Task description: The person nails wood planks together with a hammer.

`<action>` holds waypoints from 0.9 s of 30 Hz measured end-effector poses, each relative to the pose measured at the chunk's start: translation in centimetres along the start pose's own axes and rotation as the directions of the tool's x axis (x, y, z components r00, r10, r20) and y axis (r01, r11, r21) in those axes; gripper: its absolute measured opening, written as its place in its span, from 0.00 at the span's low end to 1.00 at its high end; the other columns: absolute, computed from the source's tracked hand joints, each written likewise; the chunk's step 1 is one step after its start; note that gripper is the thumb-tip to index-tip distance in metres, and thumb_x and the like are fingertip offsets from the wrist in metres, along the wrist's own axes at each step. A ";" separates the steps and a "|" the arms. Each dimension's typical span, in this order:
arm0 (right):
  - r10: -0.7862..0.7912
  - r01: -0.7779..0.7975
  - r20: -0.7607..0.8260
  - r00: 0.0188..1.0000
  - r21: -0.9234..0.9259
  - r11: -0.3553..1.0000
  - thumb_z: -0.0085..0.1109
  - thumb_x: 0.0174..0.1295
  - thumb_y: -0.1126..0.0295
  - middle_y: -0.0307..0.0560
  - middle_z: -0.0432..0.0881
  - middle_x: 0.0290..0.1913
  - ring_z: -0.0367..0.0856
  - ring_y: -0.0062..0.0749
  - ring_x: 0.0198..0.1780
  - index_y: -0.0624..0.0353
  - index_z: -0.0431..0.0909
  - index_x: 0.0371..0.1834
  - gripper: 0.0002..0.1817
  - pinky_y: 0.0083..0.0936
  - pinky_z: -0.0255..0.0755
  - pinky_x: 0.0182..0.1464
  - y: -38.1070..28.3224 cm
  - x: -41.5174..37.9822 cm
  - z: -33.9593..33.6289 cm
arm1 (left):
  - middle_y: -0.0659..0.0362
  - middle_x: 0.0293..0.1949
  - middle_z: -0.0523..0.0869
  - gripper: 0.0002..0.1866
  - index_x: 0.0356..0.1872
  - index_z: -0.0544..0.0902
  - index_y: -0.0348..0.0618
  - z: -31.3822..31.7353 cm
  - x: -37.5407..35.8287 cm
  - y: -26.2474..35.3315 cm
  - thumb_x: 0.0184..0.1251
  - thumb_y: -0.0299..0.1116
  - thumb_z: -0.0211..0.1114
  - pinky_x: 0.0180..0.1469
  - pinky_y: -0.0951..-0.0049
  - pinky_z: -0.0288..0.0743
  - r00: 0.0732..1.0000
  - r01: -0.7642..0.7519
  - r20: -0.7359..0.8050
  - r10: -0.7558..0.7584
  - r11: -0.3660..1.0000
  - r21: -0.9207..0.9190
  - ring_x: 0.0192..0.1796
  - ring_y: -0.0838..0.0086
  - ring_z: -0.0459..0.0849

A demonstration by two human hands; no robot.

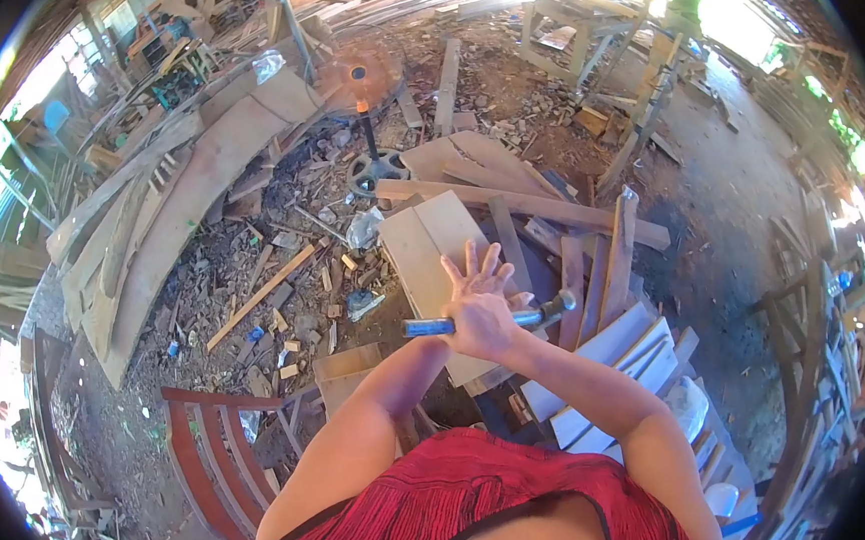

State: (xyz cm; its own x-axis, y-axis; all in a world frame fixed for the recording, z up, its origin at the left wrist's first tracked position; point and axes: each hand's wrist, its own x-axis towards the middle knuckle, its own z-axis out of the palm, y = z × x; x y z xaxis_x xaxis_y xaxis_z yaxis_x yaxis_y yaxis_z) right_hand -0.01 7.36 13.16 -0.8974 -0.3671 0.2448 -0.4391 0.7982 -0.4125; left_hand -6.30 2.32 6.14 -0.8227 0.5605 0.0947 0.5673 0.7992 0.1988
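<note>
My right hand [479, 305] is in front of my chest, fingers spread and pointing away from me. My left forearm [414, 364] runs in beneath it, and the right hand hides most of my left hand. A hammer [428, 326] lies crosswise at the hands, its blue grip sticking out on the left and its metal head on the right. The middle of the handle is covered by the right hand. Only my left hand appears to support the hammer. Below the hands are flat wooden panels [420, 236].
Long planks [528, 203] and pale boards [611, 378] are stacked ahead and right. A brown slatted wooden piece [205, 456] stands at left. A round-based stand with an orange top [362, 105] is farther out. Curved boards [177, 208] lie left. Wood scraps litter the ground.
</note>
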 end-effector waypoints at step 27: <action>0.655 -0.152 -0.007 0.755 0.971 0.186 0.72 0.56 0.58 0.39 0.72 0.14 0.67 0.20 0.14 0.57 0.73 0.20 0.20 0.19 0.61 0.17 6.6 -2.1 -6.6 | 0.56 0.77 0.52 0.31 0.66 0.69 0.55 0.6 1.4 0.6 0.70 0.61 0.45 0.65 0.19 0.30 0.995 0.007 0.101 -0.010 1.000 0.030 0.78 0.44 0.36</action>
State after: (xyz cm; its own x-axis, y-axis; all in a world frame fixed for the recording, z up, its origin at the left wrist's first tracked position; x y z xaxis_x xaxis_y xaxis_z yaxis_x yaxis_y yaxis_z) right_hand -0.78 16.59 15.73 -0.9652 0.2494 -0.0790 0.0122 -0.2589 -0.9658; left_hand -7.06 3.72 5.82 -0.8204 0.5718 -0.0064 0.5626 0.8090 0.1702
